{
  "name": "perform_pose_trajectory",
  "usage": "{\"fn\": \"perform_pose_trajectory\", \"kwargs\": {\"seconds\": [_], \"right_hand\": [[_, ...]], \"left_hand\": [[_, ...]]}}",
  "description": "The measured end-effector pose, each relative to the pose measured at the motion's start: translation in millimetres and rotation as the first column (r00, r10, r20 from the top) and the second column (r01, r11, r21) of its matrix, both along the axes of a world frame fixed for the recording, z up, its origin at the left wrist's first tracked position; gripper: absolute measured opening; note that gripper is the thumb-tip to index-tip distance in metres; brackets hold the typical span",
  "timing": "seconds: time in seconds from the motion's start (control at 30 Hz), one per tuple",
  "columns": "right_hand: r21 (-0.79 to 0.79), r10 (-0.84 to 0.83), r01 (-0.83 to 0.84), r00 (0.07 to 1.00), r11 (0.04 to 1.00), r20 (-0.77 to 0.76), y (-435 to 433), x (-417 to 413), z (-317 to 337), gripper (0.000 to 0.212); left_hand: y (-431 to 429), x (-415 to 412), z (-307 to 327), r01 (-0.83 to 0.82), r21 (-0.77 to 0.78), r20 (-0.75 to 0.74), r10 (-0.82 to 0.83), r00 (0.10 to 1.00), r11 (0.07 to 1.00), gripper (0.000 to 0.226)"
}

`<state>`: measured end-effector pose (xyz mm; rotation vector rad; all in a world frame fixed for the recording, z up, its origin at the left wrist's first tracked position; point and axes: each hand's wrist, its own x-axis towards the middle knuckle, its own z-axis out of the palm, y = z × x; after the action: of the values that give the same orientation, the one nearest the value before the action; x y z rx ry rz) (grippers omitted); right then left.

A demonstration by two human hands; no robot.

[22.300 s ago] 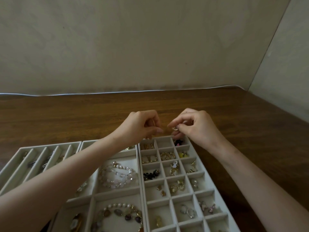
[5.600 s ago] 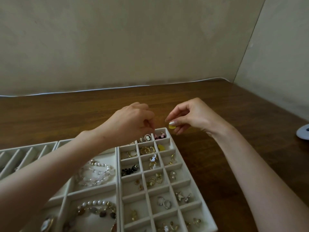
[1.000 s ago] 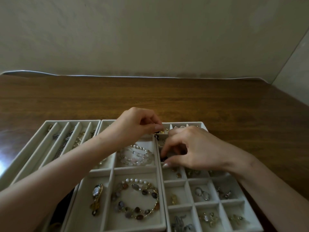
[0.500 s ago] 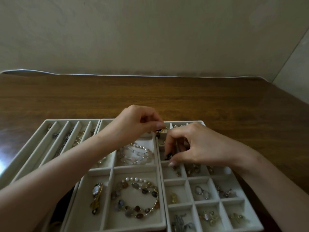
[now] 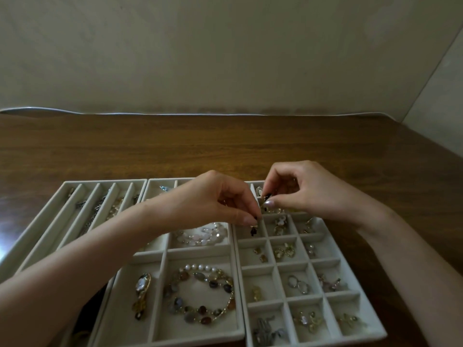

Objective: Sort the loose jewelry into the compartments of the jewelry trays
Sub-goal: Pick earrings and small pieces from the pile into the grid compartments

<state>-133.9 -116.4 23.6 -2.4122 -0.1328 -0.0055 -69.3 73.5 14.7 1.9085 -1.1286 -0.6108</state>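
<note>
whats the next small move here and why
Probably lower the left hand and let go: the dark piece it pinches dangles over a compartment of the grid tray. The right hand pinches a second dark piece, perhaps its pair.

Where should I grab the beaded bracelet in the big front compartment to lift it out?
Come straight down and pinch one stretch of the beaded bracelet: it lies flat as an open loop, and the tray walls around it likely block a sideways reach.

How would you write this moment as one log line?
left hand: pinches dark dangle | right hand: pinches dark bead | where: above grid tray, far-left compartments
</note>
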Motion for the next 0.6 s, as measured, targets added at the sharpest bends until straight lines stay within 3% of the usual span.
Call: {"fn": "perform_pose_trajectory", "kwargs": {"seconds": [0.3, 0.6], "right_hand": [[-0.018, -0.058, 0.059, 0.998, 0.998, 0.036, -5, 5, -4, 0.013], [-0.006, -0.152, 0.153, 0.986, 0.988, 0.065, -11, 8, -7, 0.011]], "left_hand": [[-13, 0, -1, -0.057, 0.027, 0.241, 0.048, 0.969, 0.998, 0.010], [-31, -1, -6, -0.105, 0.053, 0.249, 0.088, 0.964, 0.993, 0.011]]}}
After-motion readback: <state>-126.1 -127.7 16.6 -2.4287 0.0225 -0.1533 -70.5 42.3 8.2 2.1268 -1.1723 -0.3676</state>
